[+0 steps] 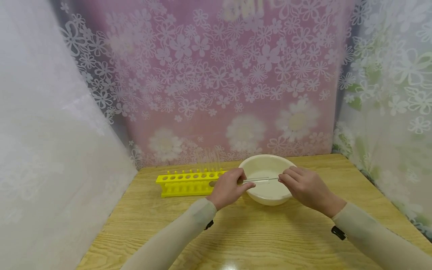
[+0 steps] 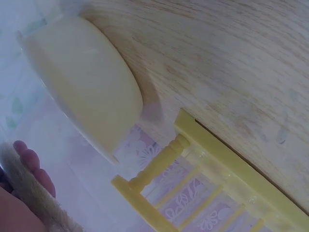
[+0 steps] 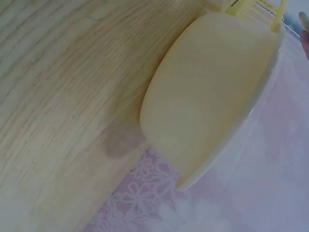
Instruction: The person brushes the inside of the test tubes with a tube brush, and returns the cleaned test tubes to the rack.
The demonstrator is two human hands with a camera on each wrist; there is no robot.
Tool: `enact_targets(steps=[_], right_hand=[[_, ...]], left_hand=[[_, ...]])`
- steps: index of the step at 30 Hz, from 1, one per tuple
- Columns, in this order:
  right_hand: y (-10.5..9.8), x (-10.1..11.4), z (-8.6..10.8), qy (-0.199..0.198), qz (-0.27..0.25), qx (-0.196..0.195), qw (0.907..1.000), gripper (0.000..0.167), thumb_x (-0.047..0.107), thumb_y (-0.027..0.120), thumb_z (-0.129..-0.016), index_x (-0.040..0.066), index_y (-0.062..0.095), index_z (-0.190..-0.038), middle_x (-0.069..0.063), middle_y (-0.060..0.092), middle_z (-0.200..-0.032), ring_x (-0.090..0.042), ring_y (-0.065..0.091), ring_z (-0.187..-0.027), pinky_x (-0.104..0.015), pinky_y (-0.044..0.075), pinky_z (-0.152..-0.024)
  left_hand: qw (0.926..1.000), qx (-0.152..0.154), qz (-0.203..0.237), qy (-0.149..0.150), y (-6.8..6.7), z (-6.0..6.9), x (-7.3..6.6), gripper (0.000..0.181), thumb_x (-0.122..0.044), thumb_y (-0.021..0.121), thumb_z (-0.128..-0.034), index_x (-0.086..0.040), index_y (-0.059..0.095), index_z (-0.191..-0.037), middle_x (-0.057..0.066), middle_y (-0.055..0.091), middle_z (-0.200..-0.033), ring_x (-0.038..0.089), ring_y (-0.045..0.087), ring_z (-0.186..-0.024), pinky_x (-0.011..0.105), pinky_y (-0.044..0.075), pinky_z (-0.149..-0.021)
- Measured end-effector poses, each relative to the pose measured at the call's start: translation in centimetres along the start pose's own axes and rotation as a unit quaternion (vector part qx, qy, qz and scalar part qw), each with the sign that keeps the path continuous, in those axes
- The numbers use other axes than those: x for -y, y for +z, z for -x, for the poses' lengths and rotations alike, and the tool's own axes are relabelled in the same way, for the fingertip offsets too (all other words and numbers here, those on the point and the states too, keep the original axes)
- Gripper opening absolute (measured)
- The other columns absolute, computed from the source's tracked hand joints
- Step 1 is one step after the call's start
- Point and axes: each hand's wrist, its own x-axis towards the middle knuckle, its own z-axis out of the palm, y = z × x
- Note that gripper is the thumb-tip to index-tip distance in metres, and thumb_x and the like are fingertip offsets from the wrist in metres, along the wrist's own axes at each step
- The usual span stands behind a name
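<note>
Fingers of the left hand (image 1: 231,185) curl round a clear tube (image 1: 258,180) above the cream basin (image 1: 264,164), its long axis running nearly level from side to side, mouth toward the right hand (image 1: 308,187). That hand's fingers pinch a thin wire handle (image 1: 273,178) beyond the mouth, in line with the tube, while the bristles (image 2: 36,193) lie at the left hand, the nearer one.
</note>
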Motion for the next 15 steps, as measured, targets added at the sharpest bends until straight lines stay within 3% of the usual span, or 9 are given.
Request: enact_targets(steps=[5,7,9,12,15], right_hand=[[-0.16,0.18,-0.05,0.035,-0.028,0.021,0.9988,0.034,0.027,0.047,-0.108,0.009,0.068,-0.089,0.000,0.064,-0.080,-0.013,0.061,-0.068,-0.032,0.052,-0.054],[-0.31,0.34,-0.07,0.065,-0.053,0.039,0.9957,0.033,0.030,0.048,-0.108,0.011,0.068,-0.090,0.002,0.063,-0.081,-0.009,0.058,-0.066,-0.028,0.050,-0.055],[-0.48,0.54,-0.12,0.104,-0.089,0.058,0.9889,0.022,0.026,0.056,-0.105,0.014,0.068,-0.091,0.005,0.063,-0.082,-0.005,0.054,-0.066,-0.024,0.047,-0.057],[-0.73,0.84,-0.24,0.173,-0.156,0.089,0.9684,0.007,0.014,0.066,-0.098,0.019,0.066,-0.092,0.009,0.061,-0.081,0.001,0.047,-0.063,-0.020,0.042,-0.056],[-0.90,1.00,-0.35,0.252,-0.237,0.117,0.9311,0.016,0.007,0.068,-0.095,0.022,0.066,-0.091,0.007,0.058,-0.073,0.002,0.040,-0.057,-0.019,0.038,-0.054]], left_hand=[[1.0000,0.000,0.001,0.003,-0.18,-0.04,-0.06,0.033,-0.054,0.065,-0.0930,-0.022,0.054,-0.092,-0.007,0.049,-0.077,0.009,0.041,-0.063,0.023,0.035,-0.059],[1.0000,-0.001,-0.001,0.003,-0.21,-0.06,-0.10,0.033,-0.054,0.066,-0.0928,-0.022,0.055,-0.093,-0.007,0.050,-0.077,0.008,0.042,-0.063,0.023,0.036,-0.059],[1.0000,-0.002,-0.006,0.004,-0.21,-0.07,-0.12,0.033,-0.054,0.066,-0.0927,-0.022,0.056,-0.093,-0.008,0.051,-0.078,0.008,0.043,-0.063,0.022,0.037,-0.058],[0.9998,-0.008,-0.019,0.006,-0.18,-0.10,-0.10,0.033,-0.053,0.066,-0.0926,-0.022,0.057,-0.094,-0.009,0.052,-0.078,0.008,0.044,-0.064,0.022,0.038,-0.058],[0.9991,-0.020,-0.036,0.013,-0.10,-0.12,-0.07,0.033,-0.054,0.066,-0.0923,-0.022,0.057,-0.094,-0.010,0.052,-0.078,0.007,0.044,-0.064,0.021,0.038,-0.058]])
